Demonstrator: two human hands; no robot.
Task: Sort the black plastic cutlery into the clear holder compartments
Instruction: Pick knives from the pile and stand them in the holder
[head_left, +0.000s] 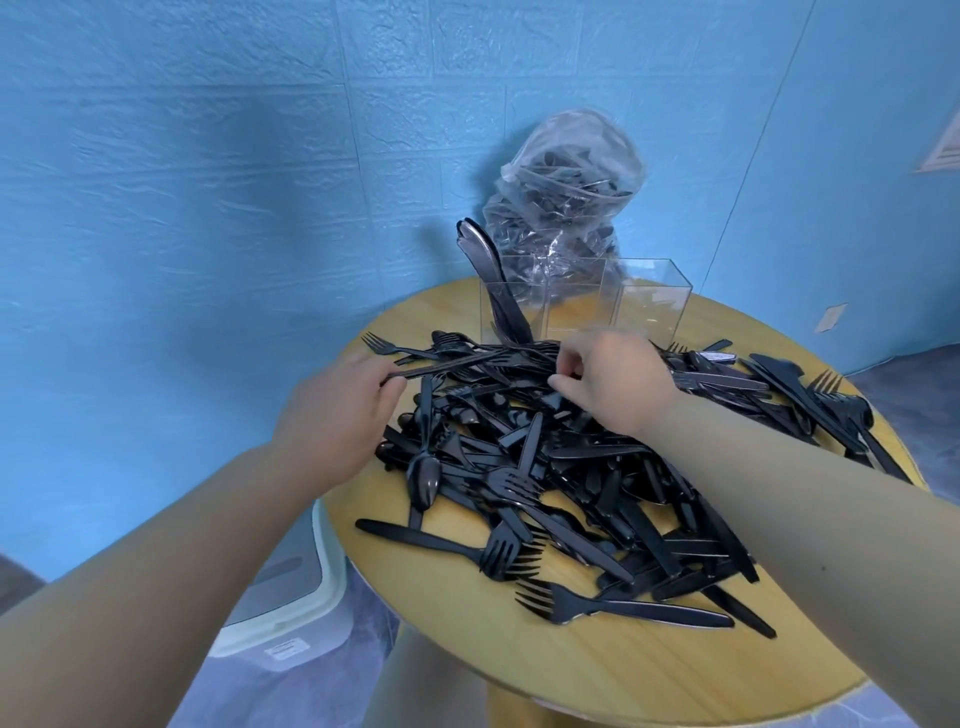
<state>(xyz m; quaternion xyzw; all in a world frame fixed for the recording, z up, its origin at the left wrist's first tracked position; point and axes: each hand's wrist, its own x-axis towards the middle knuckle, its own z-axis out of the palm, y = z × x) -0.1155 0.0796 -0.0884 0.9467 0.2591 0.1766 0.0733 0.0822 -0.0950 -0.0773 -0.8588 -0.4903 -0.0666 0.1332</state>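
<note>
Two hands on cutlery pile (571, 467), left hand (332, 415) gripping forks (467, 361), right hand (613, 384) pinching

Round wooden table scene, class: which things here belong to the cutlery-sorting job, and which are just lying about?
Part of the job:
- black cutlery pile
- clear holder
- bundle of forks held in left hand
- right hand

Lying about:
- plastic bag
- white bin

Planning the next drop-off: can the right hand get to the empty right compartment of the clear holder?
Probably yes: the right hand sits just in front of the clear holder, whose open-topped right compartment has nothing over it.
</note>
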